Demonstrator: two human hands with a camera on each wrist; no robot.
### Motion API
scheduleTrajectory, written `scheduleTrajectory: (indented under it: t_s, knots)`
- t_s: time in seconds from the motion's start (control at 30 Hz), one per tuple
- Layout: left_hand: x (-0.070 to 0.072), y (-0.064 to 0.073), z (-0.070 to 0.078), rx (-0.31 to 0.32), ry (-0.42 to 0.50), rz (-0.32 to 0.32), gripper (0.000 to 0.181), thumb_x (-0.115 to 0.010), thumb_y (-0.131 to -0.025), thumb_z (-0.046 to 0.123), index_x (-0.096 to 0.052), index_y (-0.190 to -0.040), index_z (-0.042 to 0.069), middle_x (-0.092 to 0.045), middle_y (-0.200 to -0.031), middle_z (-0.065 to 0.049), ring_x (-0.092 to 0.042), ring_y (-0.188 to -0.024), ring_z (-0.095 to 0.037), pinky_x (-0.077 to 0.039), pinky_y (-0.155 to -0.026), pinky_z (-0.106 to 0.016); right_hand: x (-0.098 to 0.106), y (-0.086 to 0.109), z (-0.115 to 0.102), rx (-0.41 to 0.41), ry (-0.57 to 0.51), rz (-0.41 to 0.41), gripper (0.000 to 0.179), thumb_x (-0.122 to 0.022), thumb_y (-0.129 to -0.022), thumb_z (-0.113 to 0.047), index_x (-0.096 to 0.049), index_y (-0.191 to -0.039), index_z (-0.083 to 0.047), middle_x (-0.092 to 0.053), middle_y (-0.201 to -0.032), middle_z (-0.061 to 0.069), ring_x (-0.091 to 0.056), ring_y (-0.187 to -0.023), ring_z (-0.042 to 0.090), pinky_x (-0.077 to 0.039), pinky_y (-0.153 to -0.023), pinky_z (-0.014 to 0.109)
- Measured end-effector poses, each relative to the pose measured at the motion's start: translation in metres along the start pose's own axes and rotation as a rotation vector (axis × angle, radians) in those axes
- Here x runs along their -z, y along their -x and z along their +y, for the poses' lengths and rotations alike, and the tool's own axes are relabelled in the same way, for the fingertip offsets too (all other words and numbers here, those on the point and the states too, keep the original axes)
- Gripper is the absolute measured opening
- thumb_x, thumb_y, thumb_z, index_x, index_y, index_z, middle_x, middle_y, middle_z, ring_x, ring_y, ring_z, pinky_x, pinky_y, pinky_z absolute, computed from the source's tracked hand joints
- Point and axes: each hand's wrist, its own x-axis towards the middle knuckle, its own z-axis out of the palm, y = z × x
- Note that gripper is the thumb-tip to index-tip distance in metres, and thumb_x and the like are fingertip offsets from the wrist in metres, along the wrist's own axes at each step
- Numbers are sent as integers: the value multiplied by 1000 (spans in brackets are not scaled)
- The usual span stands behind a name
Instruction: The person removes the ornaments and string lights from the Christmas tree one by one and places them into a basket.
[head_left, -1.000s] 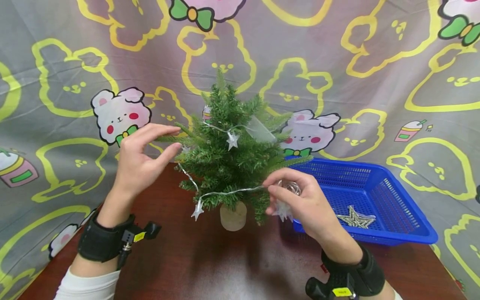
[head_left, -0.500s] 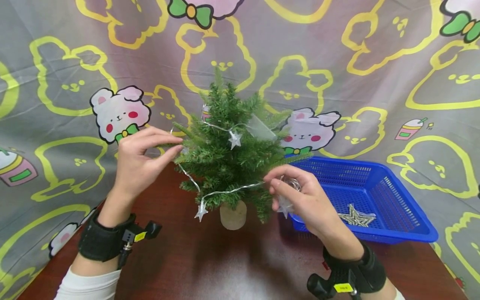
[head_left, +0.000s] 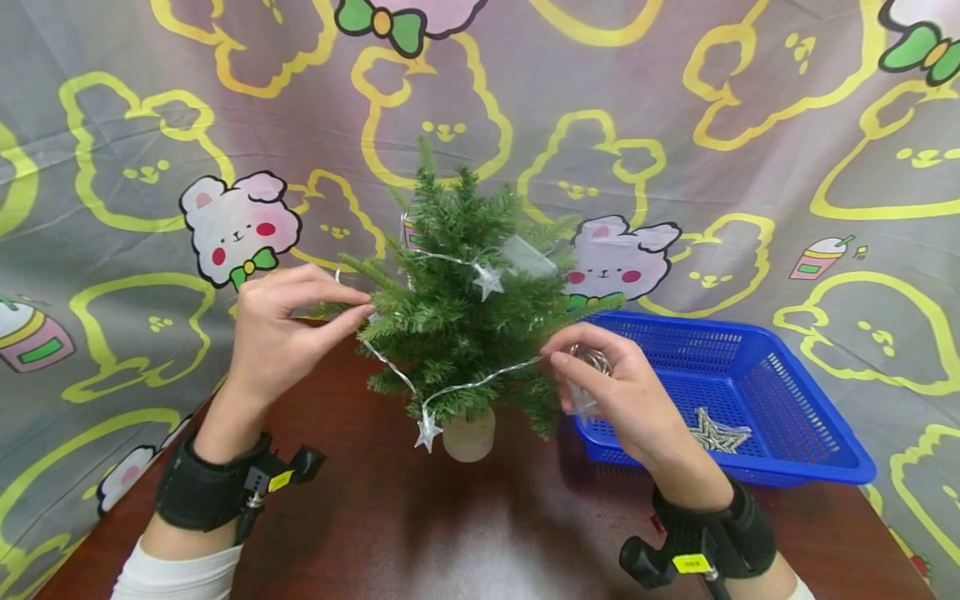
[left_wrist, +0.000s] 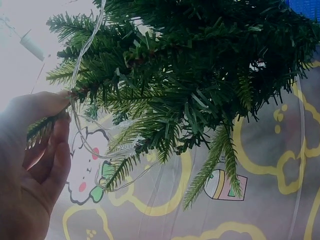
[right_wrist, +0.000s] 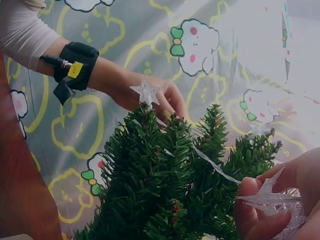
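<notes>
A small artificial Christmas tree [head_left: 465,325] stands on a pale round base [head_left: 468,435]. A clear star string light [head_left: 487,379] crosses its front, with a star [head_left: 427,429] hanging low and another star [head_left: 487,281] higher up. My left hand [head_left: 288,321] pinches a branch tip at the tree's left side. The light's wire [left_wrist: 80,60] runs right by those fingertips; whether it is pinched too is unclear. My right hand [head_left: 618,375] pinches the light's wire at the tree's right and holds the coiled remainder [head_left: 592,362], with a star [right_wrist: 270,197] showing near the fingers.
A blue plastic basket [head_left: 750,350] stands at the right with a glittery star ornament [head_left: 720,433] in it. A translucent flat piece [head_left: 531,257] sits among the upper right branches. Behind the brown table [head_left: 360,517] hangs a patterned cloth [head_left: 300,100].
My left thumb and forefinger have closed on the branch tip. The tree has shifted, its front stars moving right. My right hand has gone slightly right and up with the wire.
</notes>
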Motion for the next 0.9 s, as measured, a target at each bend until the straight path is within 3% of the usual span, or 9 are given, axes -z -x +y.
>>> scheduleTrajectory:
  t_s: [0.4, 0.7, 0.9]
  knots:
    - [-1, 1, 6, -20, -12, -11, 13, -85, -71, 2, -81, -81, 10, -71, -68, -3, -48, -58, 4, -27, -53, -14, 4, -1, 3, 55, 24, 15, 13, -54, -102, -15, -65, -104, -9, -56, -72, 1, -55, -58, 17, -37, -42, 30]
    - [-1, 0, 8, -27, 21, -24, 14, -84, -71, -1, -80, -80, 8, -71, -67, -2, -45, -54, 1, -24, -49, -13, 6, -2, 5, 71, 49, 34, 9, -59, -99, -10, -65, -105, -10, -58, -82, -3, -55, -59, 18, -44, -54, 28]
    - [-1, 1, 9, -30, 29, -26, 13, -84, -71, -1, -80, -79, 8, -70, -66, -1, -40, -53, 2, -24, -50, -14, 6, -2, 6, 86, 109, 60, 13, -61, -98, -11, -65, -109, -5, -58, -83, -1, -55, -59, 19, -44, -52, 29]
